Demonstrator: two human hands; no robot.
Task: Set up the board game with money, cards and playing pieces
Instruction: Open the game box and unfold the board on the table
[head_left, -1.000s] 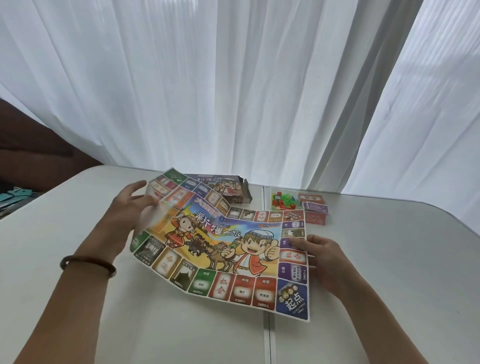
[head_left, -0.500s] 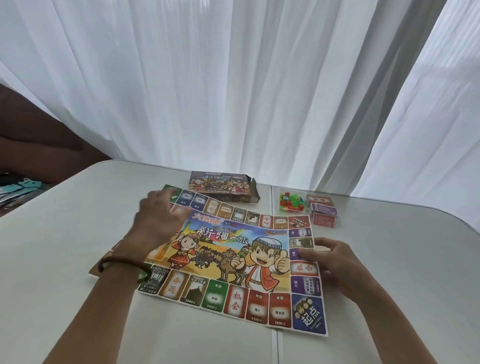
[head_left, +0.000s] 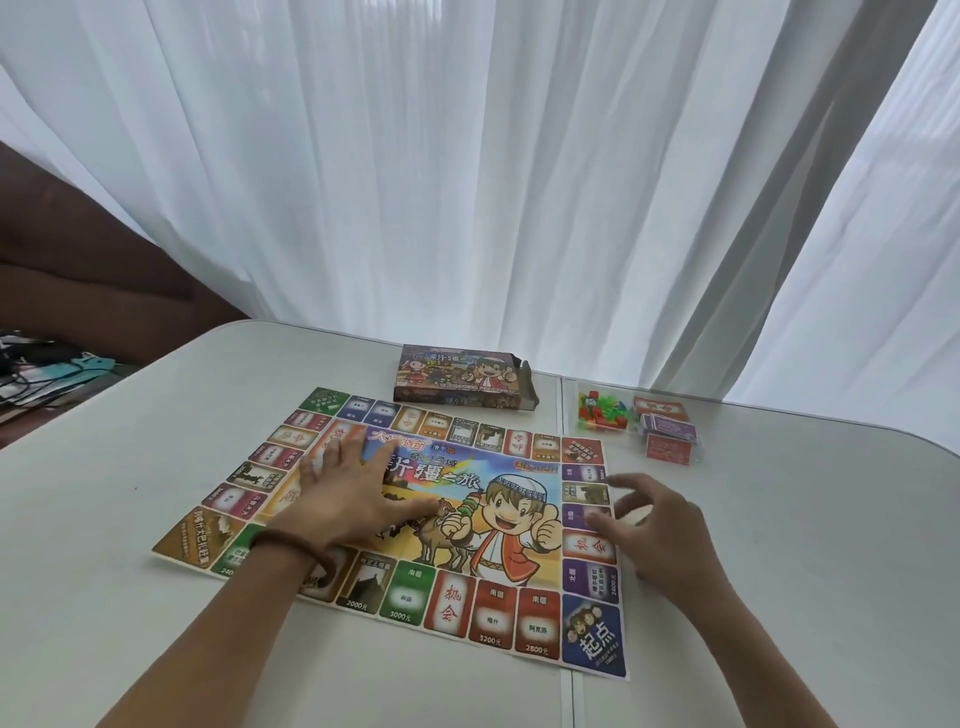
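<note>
The paper game board (head_left: 511, 519) lay unfolded on the white table (head_left: 779, 545), with its near right corner crossing the seam between the two tabletop halves. The left hand (head_left: 345, 499) was released and flat on the left part of the central picture, fingers spread and palm pressing down. The right hand (head_left: 657, 525) grasped nothing. Its fingers were loosely bent over the board's right border, and I could not tell whether the tips touched the paper.

Just beyond the far edge sat the game box (head_left: 460, 382), its right end flap open. To the right of it were a clear bag of coloured playing pieces (head_left: 602, 413) and, beside that, a small pile of card packs (head_left: 667, 434). No money could be picked out.

The step in hand looked like flattening the sheet. It would go best with one palm kept as an anchor while the other swept outward from the middle along the fold lines — pressing down rather than pushing sideways, since thin paper was likely to skate on a smooth top. The near left edge cast a slight shadow and probably needed the firmest pass. The board was also better kept short of the box and bag, so that neither got nudged.
</note>
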